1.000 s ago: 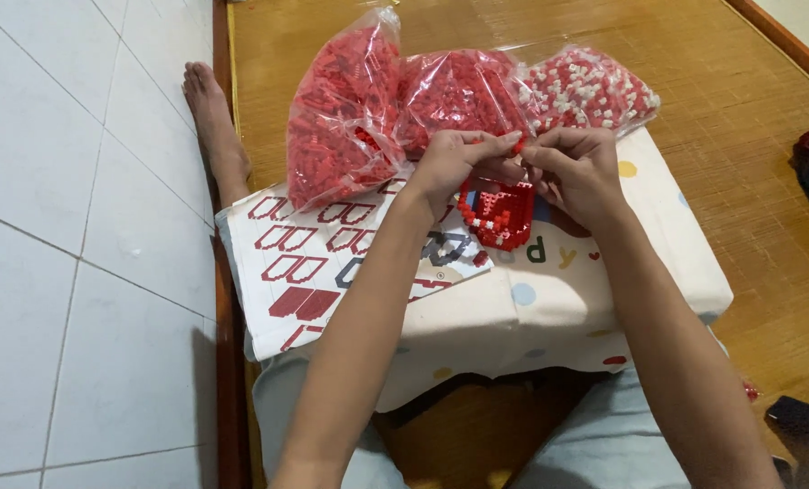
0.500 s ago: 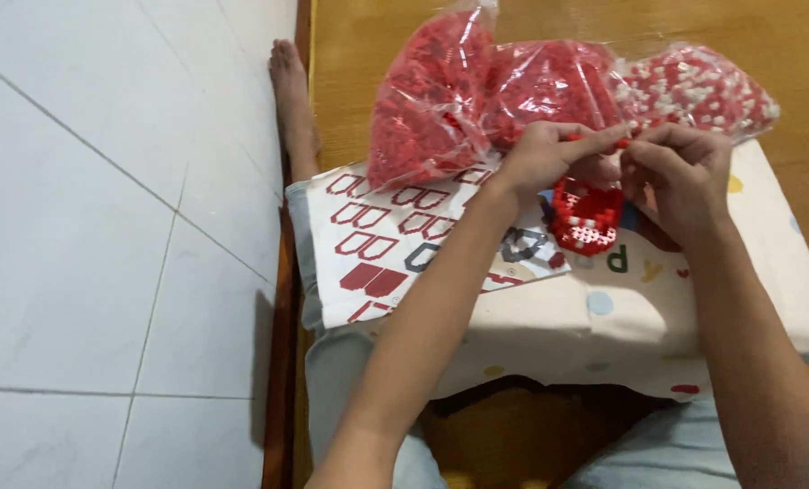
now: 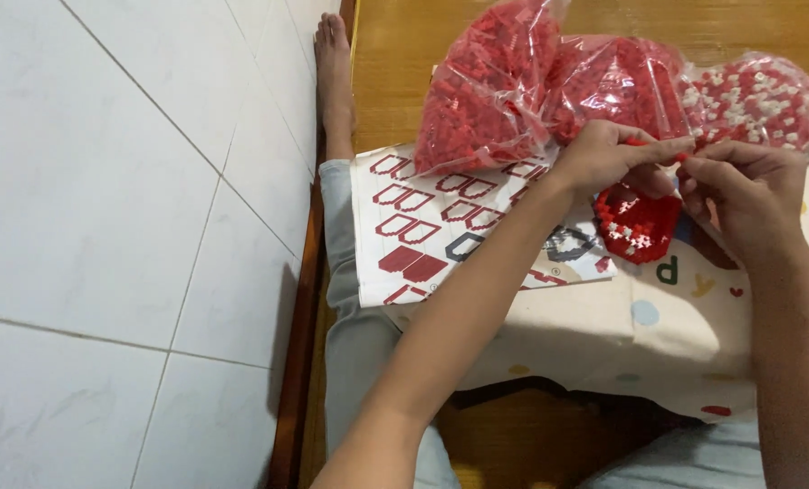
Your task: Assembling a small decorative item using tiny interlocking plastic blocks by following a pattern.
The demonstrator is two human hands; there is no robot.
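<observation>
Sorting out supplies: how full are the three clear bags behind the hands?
Full: all three clear bags bulge with small pieces, two red, one red and white.

A small red brick model (image 3: 637, 225), speckled white along its lower edge and bowl-shaped, is sitting at the frame's right centre, with a tiny red piece (image 3: 641, 142) being pinched just above it.

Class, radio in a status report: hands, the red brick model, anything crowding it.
Left hand and right hand both pinching at red brick model. Model over instruction sheet. Three bead bags close behind.
</observation>
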